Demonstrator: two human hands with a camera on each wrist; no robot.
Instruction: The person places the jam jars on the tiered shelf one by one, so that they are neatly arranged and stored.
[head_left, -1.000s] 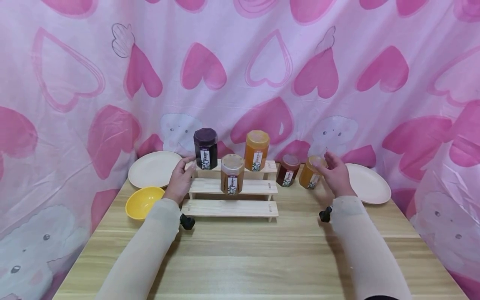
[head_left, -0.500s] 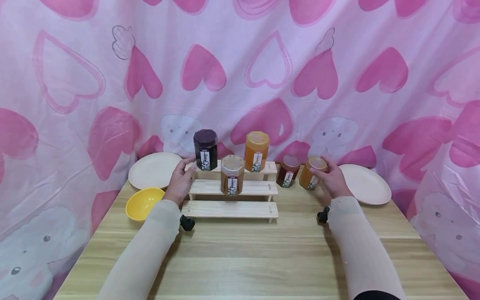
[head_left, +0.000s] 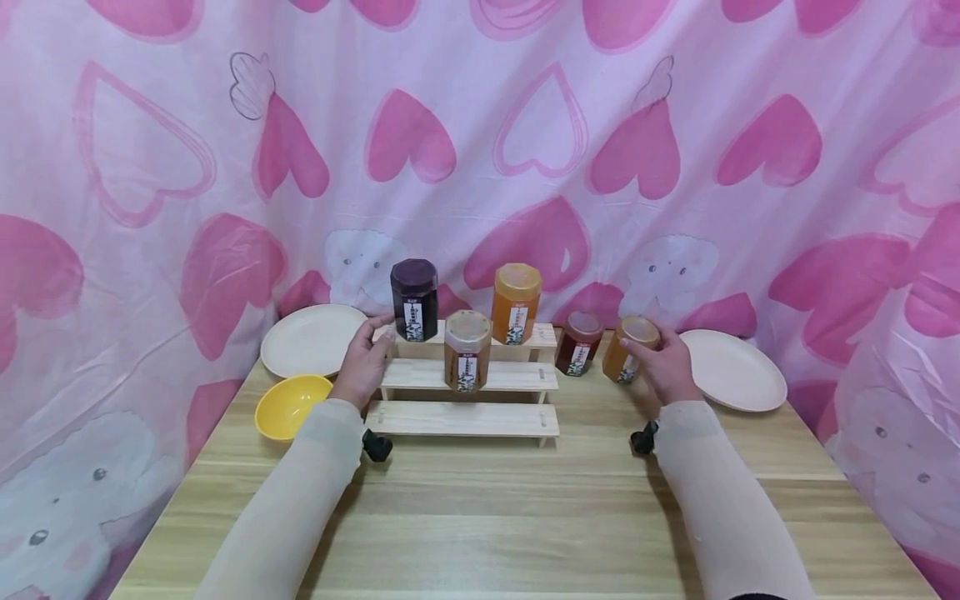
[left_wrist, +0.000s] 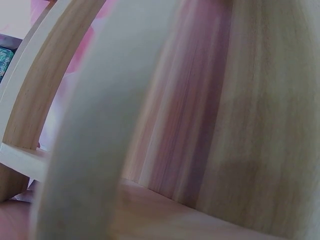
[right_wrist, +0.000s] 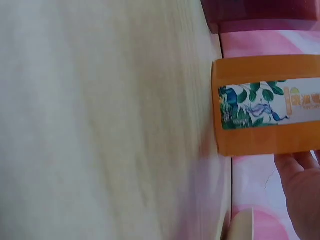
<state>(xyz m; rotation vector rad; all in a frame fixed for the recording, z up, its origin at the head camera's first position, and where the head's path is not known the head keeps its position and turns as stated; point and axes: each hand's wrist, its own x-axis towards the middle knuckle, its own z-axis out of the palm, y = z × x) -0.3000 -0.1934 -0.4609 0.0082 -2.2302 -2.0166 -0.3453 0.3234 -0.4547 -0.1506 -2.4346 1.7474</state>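
Observation:
At the back right of the table, my right hand [head_left: 667, 360] grips an amber octagonal jar [head_left: 619, 360] between thumb and fingers. In the right wrist view, fingers [right_wrist: 295, 170] reach behind this labelled amber jar [right_wrist: 260, 142]. A dark red jar [head_left: 574, 343] stands just left of it. My left hand [head_left: 364, 364] holds the left end of the top step of a three-step wooden rack [head_left: 465, 418], beside a dark purple jar [head_left: 415, 287]. An orange-yellow jar [head_left: 517, 292] stands on the top step's right part. A light amber jar [head_left: 467, 350] sits on the middle step.
Left of the rack are a yellow bowl [head_left: 291, 407] and a cream plate [head_left: 311, 340]. Another cream plate [head_left: 738, 371] lies right of my right hand. A pink heart-patterned curtain [head_left: 525, 150] hangs behind the wood-grain table [head_left: 487, 517].
My right hand has moved left and closed around the amber jar, which it stood beside before. My left hand has stayed at the rack's end. The other jars have not moved.

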